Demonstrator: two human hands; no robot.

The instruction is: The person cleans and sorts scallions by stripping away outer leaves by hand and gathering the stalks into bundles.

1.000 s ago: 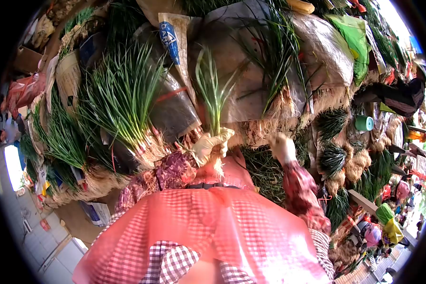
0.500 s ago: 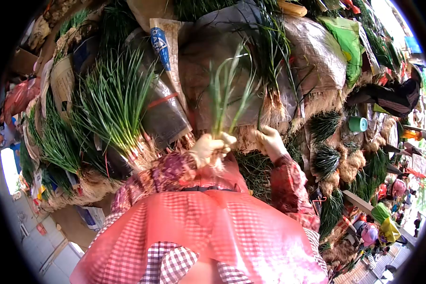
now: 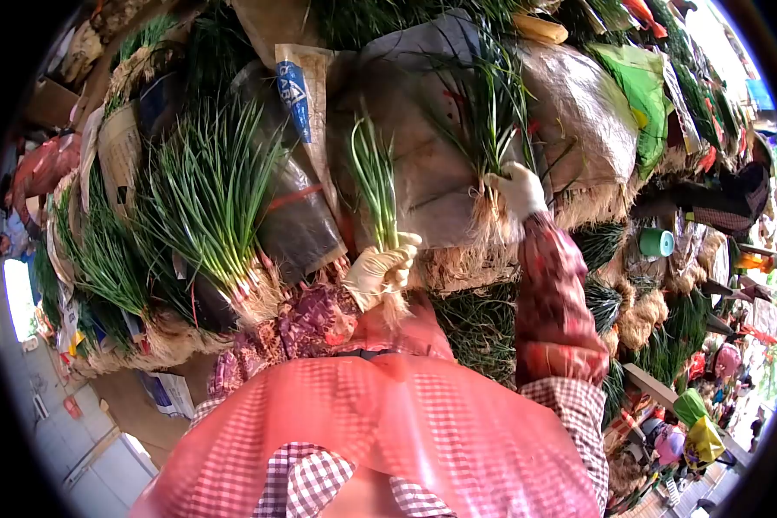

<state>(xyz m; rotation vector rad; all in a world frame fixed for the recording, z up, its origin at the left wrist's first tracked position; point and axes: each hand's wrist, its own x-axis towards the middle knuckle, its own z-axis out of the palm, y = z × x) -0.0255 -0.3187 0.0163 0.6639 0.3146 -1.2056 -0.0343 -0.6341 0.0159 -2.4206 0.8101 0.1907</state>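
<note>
My left hand (image 3: 382, 269), in a pale glove, is closed round a small bunch of green onions (image 3: 374, 186); their leaves point away from me and the roots hang below my fist. My right hand (image 3: 520, 190), gloved too, is stretched forward to a looser pile of green onions (image 3: 490, 121) lying on a sack. Its fingers pinch at the stems just above the stringy roots; exactly how many stems they hold is hidden. Left of my left hand lies a larger fanned bunch of green onions (image 3: 211, 198) with pinkish-white bases.
A grey-brown sack (image 3: 436, 203) lies flat before me, with a shiny sack (image 3: 574, 112) to its right. Loose green leaves (image 3: 475, 332) lie below. A teal cup (image 3: 656, 242) stands at the right, among more root bundles. Several people are far right.
My right hand has moved forward and right, from near my left hand to the loose pile. My left hand still grips its bunch, which now leans slightly left.
</note>
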